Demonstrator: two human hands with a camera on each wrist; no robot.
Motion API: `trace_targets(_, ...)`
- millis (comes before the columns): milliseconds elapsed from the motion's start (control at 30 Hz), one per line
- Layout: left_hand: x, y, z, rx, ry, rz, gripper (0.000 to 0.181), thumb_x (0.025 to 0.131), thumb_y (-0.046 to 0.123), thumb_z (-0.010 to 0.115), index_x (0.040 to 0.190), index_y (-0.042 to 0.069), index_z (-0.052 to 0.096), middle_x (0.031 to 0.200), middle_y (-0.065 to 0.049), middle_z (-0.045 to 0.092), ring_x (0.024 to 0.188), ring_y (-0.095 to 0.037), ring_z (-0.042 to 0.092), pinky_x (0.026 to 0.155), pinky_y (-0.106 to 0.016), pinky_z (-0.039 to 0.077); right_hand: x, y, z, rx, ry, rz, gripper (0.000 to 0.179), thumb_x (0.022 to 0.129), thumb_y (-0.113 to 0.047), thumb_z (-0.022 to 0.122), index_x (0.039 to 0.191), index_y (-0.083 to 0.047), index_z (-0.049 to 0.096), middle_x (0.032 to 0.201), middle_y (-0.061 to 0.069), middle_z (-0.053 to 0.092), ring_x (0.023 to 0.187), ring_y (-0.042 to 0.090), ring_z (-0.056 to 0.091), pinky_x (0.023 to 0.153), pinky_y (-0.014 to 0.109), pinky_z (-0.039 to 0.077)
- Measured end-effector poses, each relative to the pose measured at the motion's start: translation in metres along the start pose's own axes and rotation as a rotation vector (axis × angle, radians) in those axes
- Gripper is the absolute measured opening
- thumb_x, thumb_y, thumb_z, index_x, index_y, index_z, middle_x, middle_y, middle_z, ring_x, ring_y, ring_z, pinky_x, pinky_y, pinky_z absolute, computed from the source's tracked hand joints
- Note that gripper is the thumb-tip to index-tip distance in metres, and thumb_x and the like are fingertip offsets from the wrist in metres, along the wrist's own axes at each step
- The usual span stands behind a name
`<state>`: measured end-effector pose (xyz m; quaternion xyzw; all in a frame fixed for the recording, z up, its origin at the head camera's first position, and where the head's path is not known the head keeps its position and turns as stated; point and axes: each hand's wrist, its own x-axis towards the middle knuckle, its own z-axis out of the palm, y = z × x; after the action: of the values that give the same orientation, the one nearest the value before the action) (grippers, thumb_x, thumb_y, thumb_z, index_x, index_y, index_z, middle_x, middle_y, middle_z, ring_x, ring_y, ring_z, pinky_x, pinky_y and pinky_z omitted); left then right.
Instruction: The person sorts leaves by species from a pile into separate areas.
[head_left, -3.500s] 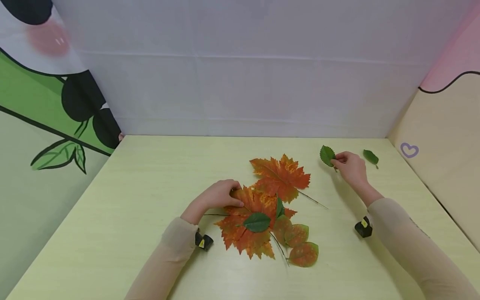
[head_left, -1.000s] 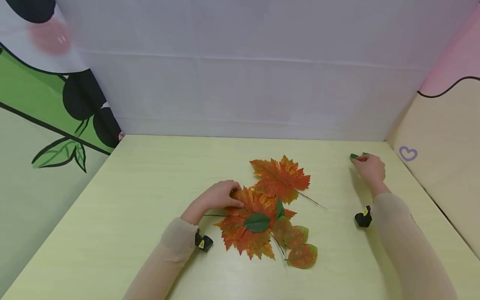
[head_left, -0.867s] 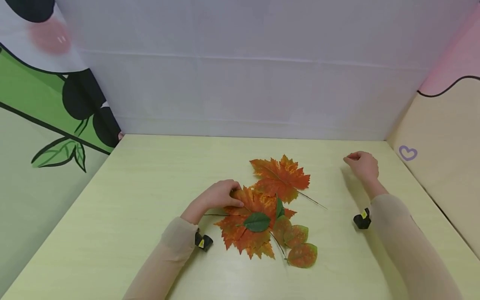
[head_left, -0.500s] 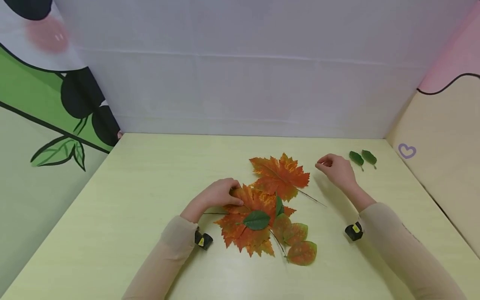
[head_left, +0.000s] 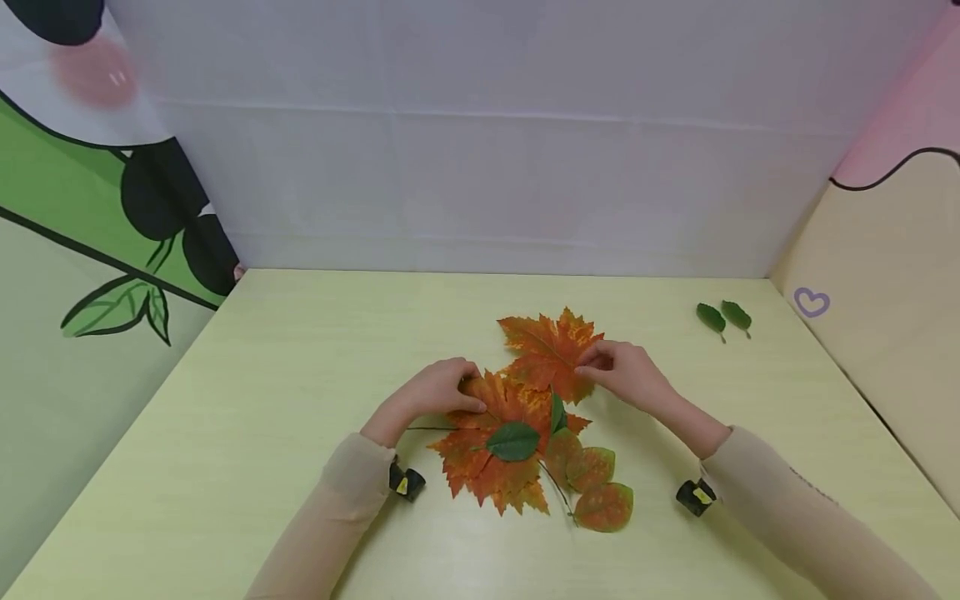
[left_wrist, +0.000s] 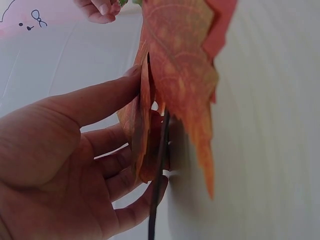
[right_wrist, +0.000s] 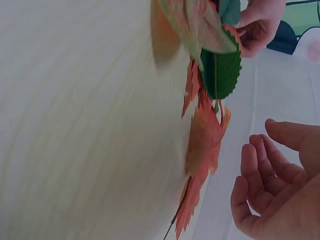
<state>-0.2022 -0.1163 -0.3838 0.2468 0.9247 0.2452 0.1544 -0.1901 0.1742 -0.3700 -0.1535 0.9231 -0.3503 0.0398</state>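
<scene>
My left hand pinches the left edge of an orange maple leaf, thumb on one side and fingers behind it. A dark green leaf lies on this maple leaf, and another green leaf stands tilted at its right. Beside them are several rounded red-green leaves on a thin stem. My right hand overlaps the right side of a second maple leaf farther back. In the right wrist view its thumb and loosely bent fingers stand apart with nothing between them.
Two small green leaves, one on the left and one on the right, lie side by side at the table's back right. A pale wall rises behind the table. Black wrist cameras hang below both sleeves.
My right hand has set a green leaf beside the other at the back right and let go. It has then moved left to the rear maple leaf. The left hand stays put.
</scene>
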Motion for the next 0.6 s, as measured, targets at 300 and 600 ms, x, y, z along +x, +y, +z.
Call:
trace_targets(300, -0.001, 0.000, 0.001, -0.007, -0.004, -0.007, 0.031, 0.079, 0.029, 0.071, 0.099, 0.008, 0.059, 0.088, -0.001, 0.056, 0.073, -0.015, 0.046, 0.067, -0.029, 0.037, -0.013, -0.023, 0.020, 0.079, -0.133, -0.088, 0.010, 0.085, -0.020, 0.065, 0.091, -0.012, 0.066, 0.079, -0.002, 0.064, 0.072, 0.014, 0.059, 0.061, 0.026, 0.046)
trace_targets(600, -0.001, 0.001, 0.001, -0.011, 0.002, -0.010, 0.032, 0.078, 0.029, 0.071, 0.098, 0.008, 0.059, 0.087, -0.001, 0.055, 0.073, -0.015, 0.046, 0.067, -0.030, 0.037, -0.017, -0.037, 0.041, -0.072, -0.192, -0.171, 0.021, 0.076, -0.031, 0.073, 0.090, -0.017, 0.066, 0.076, -0.010, 0.060, 0.066, 0.005, 0.052, 0.058, 0.022, 0.043)
